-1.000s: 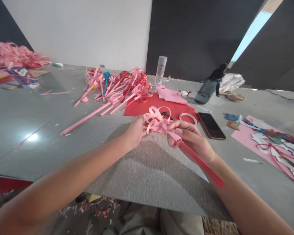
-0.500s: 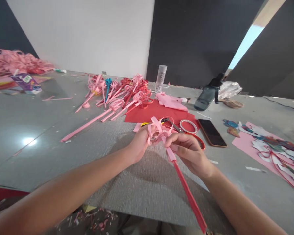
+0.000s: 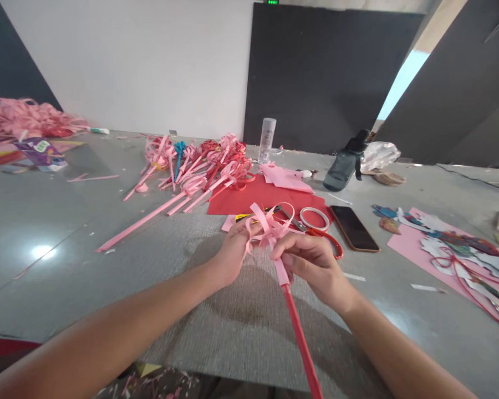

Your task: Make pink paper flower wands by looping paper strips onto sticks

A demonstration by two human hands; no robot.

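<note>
Scissors (image 3: 311, 231) lie on the table (image 3: 66, 221) behind the held flower (image 3: 270, 230), the phone (image 3: 353, 228) to their right, the bottle (image 3: 340, 170) beyond.

Glare on tabletop (image 3: 87, 266), soft shadows, slight blur

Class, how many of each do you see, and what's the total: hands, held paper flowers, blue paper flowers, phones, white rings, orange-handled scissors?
Left hand and right hand: 2
Held paper flower: 1
Blue paper flower: 1
Phone: 1
White ring: 1
Orange-handled scissors: 1
Total: 7
</note>
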